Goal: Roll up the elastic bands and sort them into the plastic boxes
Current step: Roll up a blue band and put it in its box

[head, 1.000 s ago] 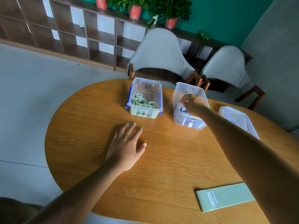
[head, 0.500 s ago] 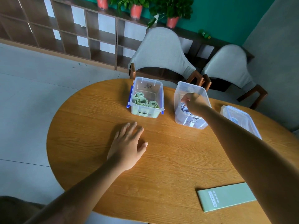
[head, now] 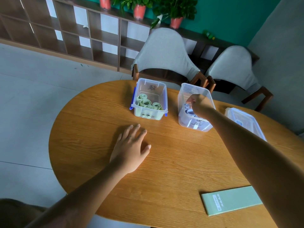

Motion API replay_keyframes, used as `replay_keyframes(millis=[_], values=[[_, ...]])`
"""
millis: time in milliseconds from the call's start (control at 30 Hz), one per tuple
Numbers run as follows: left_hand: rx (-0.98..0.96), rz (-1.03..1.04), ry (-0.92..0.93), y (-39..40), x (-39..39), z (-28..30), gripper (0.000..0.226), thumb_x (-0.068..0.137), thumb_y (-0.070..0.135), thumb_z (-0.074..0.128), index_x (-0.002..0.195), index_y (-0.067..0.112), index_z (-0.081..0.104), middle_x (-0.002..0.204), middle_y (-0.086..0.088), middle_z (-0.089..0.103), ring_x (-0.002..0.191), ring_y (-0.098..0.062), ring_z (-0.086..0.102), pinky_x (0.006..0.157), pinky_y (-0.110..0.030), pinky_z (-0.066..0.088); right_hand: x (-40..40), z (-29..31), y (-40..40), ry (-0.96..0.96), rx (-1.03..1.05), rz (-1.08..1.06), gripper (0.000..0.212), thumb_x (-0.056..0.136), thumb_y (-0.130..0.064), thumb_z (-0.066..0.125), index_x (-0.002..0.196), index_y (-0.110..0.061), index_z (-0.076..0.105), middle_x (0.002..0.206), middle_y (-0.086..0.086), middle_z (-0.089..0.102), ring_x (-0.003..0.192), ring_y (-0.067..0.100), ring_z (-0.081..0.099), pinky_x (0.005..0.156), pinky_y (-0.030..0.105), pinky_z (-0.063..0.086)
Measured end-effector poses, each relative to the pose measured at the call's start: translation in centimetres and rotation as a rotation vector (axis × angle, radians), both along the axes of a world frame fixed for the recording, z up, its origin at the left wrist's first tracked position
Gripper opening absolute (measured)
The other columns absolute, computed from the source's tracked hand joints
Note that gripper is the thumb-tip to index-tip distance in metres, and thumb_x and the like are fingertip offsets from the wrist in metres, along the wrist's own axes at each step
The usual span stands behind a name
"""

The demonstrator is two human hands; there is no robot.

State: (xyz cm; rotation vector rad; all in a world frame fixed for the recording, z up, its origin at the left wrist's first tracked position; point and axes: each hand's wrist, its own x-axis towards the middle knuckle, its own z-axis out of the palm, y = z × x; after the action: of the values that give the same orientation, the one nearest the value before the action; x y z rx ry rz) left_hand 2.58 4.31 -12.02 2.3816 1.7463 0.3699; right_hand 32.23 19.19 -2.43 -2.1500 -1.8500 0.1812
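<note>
A flat, pale green elastic band with white print lies unrolled at the near right edge of an oval wooden table. The person's left hand rests palm down on the tabletop, fingers straight and slightly spread, holding nothing. Beyond it, a clear plastic box with blue clips holds several rolled green bands. Just to its right, the right hand reaches into a second clear plastic box above rolled pale blue bands, its fingers curled downward; whether they pinch a band cannot be told. A clear lidded container sits farther right, partly behind the right forearm. Two grey upholstered chairs stand behind the table
</note>
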Motion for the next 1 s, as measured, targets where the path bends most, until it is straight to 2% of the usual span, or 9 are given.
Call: replay_keyframes(millis=[233, 367, 433, 567, 700, 833, 1000], values=[[0.001, 0.002, -0.012, 0.1, 0.0, -0.2, 0.066, 0.097, 0.067, 0.023, 0.155, 0.035, 0.026, 0.168, 0.004, 0.012, 0.155, -0.021, 0.008, 0.123, -0.048, 0.020, 0.2, -0.2, 0.3, 0.077, -0.021, -0.048, 0.027, 0.102, -0.005, 0.049, 0.114, -0.021, 0.067, 0.112, 0.001, 0.062, 0.082, 0.017, 0.060, 0.040, 0.007, 0.038], [0.009, 0.002, -0.019, 0.2, 0.0, -0.3, 0.066, 0.097, 0.067, 0.023, 0.155, 0.034, 0.028, 0.168, 0.003, 0.015, 0.155, -0.022, 0.010, 0.123, -0.049, 0.021, 0.3, -0.3, 0.3, 0.116, -0.024, -0.066, 0.024, 0.103, -0.011, 0.047, 0.115, -0.021, 0.066, 0.111, 0.002, 0.065, 0.081, 0.014, 0.059, 0.039, 0.005, 0.037], [0.017, 0.004, -0.020, 0.1, 0.0, -0.4, 0.066, 0.097, 0.067, 0.023, 0.154, 0.034, 0.029, 0.167, 0.003, 0.017, 0.154, -0.022, 0.012, 0.122, -0.049, 0.023, 0.3, -0.3, 0.3, 0.102, -0.033, -0.050, 0.024, 0.102, -0.012, 0.048, 0.114, -0.022, 0.067, 0.109, 0.003, 0.066, 0.081, 0.014, 0.058, 0.043, 0.007, 0.040], [0.020, 0.001, -0.022, 0.1, -0.1, -0.4, 0.067, 0.097, 0.067, 0.023, 0.154, 0.033, 0.028, 0.167, 0.002, 0.017, 0.154, -0.022, 0.011, 0.122, -0.049, 0.023, 0.1, -0.2, 0.0, 0.053, -0.027, -0.058, 0.025, 0.106, -0.013, 0.042, 0.116, -0.020, 0.064, 0.107, 0.000, 0.063, 0.076, 0.015, 0.057, 0.035, 0.007, 0.035], [0.011, -0.002, -0.021, 0.1, 0.0, -0.3, 0.067, 0.098, 0.067, 0.023, 0.155, 0.033, 0.026, 0.168, 0.003, 0.014, 0.155, -0.022, 0.009, 0.123, -0.049, 0.021, 0.0, 0.1, -0.3, 0.022, -0.015, -0.023, 0.024, 0.102, -0.011, 0.047, 0.110, -0.020, 0.067, 0.106, 0.002, 0.065, 0.077, 0.016, 0.058, 0.042, 0.009, 0.039], [0.017, -0.001, -0.030, 0.1, -0.1, -0.3, 0.066, 0.098, 0.066, 0.024, 0.155, 0.033, 0.027, 0.168, 0.002, 0.015, 0.155, -0.023, 0.010, 0.122, -0.049, 0.021, -0.3, 0.6, -1.0, 0.018, 0.019, -0.030, 0.024, 0.106, -0.014, 0.042, 0.115, -0.019, 0.063, 0.108, 0.002, 0.062, 0.072, 0.015, 0.057, 0.035, 0.008, 0.035], [0.018, 0.002, -0.034, 0.1, -0.1, -0.3, 0.065, 0.098, 0.065, 0.026, 0.154, 0.033, 0.029, 0.167, 0.003, 0.016, 0.155, -0.023, 0.010, 0.121, -0.050, 0.021, -0.5, 1.8, -3.5, 0.010, 0.072, 0.024, 0.026, 0.104, -0.010, 0.042, 0.111, -0.020, 0.065, 0.110, 0.001, 0.062, 0.078, 0.017, 0.062, 0.042, 0.011, 0.045]])
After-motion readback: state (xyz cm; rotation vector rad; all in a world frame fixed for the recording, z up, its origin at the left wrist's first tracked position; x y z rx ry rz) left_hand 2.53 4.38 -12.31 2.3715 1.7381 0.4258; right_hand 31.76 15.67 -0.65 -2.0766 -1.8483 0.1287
